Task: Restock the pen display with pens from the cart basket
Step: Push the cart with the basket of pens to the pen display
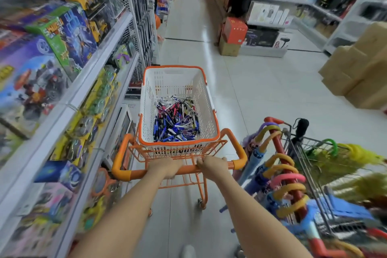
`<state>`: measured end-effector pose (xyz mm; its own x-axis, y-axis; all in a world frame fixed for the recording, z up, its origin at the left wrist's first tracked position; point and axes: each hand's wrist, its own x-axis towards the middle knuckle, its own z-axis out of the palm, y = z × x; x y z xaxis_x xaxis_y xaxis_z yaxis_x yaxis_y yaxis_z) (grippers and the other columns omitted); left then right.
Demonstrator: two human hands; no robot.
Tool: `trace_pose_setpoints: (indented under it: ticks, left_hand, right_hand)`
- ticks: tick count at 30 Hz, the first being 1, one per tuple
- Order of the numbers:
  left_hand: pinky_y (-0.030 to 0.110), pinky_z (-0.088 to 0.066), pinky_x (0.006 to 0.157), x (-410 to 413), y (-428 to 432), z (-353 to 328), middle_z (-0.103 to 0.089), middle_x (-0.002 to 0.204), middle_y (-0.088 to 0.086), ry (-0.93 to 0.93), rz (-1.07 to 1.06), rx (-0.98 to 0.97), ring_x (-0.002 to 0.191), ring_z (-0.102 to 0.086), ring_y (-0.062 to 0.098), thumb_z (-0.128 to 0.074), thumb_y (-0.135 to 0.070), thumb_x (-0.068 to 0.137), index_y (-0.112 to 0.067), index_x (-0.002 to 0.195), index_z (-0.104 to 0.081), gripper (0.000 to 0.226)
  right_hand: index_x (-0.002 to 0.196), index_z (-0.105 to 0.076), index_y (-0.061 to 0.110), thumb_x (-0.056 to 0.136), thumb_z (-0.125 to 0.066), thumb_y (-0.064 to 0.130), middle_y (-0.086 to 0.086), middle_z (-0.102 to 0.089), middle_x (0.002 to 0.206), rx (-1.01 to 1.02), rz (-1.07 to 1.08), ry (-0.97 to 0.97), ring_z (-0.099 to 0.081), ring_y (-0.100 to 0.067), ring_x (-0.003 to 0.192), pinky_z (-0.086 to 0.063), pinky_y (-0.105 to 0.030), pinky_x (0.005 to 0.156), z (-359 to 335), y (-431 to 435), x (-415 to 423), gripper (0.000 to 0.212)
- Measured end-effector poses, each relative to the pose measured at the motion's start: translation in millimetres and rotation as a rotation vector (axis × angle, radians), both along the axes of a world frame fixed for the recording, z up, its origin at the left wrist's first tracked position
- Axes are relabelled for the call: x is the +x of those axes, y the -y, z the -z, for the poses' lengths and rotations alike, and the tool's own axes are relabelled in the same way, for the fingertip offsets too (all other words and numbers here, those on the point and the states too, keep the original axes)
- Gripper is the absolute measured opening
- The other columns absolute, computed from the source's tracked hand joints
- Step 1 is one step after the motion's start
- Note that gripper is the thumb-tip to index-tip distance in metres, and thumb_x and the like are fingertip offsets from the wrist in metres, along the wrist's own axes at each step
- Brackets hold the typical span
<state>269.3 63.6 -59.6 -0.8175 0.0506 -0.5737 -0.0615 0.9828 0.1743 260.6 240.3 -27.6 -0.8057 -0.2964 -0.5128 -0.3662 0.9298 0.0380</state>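
An orange wire cart (240,154) stands in a shop aisle in front of me. On it sits a white basket (206,102) with an orange rim. A heap of several pens (176,121), mostly blue with some red, black and yellow, covers the basket's bottom. My left hand (165,166) grips the cart's orange handle bar near its middle. My right hand (213,166) grips the same bar just to the right. No pen display is in view.
Toy shelves (69,81) run close along the left. A wire rack (293,174) with umbrellas and dusters stands close on the right. Cardboard boxes (356,69) are stacked at the far right, and an orange box (234,30) sits by a shelf end ahead. Tiled floor (199,27) stretches ahead.
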Motion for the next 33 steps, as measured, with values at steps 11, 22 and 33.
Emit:
trace_pose_setpoints:
  ticks: [11,22,33]
  left_hand:
    - [0.044,-0.044,0.095,115,-43,4,-0.071,0.080,-0.007,0.038,-0.128,0.034,0.086,-0.063,0.018,-0.027,-0.047,0.095,-0.022,0.068,-0.068,0.055]
    - [0.039,-0.044,0.096,254,-84,-5,-0.069,0.069,-0.009,0.027,-0.231,0.116,0.083,-0.065,0.016,-0.028,-0.050,0.095,-0.020,0.063,-0.068,0.059]
    - [0.037,-0.045,0.095,411,-117,-17,-0.074,0.081,-0.007,-0.034,-0.231,0.066,0.089,-0.066,0.017,-0.031,-0.043,0.095,-0.019,0.072,-0.067,0.049]
  right_hand:
    - [0.113,-0.050,0.019,0.101,-0.045,0.015,0.000,-0.035,0.076,0.069,-0.145,-0.009,-0.058,-0.030,0.100,-0.045,-0.053,0.098,0,-46,105,0.013]
    - [0.112,-0.047,0.017,0.101,-0.050,0.018,0.001,-0.033,0.069,0.021,-0.165,-0.179,-0.059,-0.027,0.087,-0.048,-0.044,0.085,12,-85,245,0.012]
    - [0.116,-0.046,0.018,0.102,-0.037,0.020,-0.008,-0.049,0.087,-0.063,-0.179,-0.170,-0.063,-0.034,0.095,-0.045,-0.038,0.070,13,-117,391,0.017]
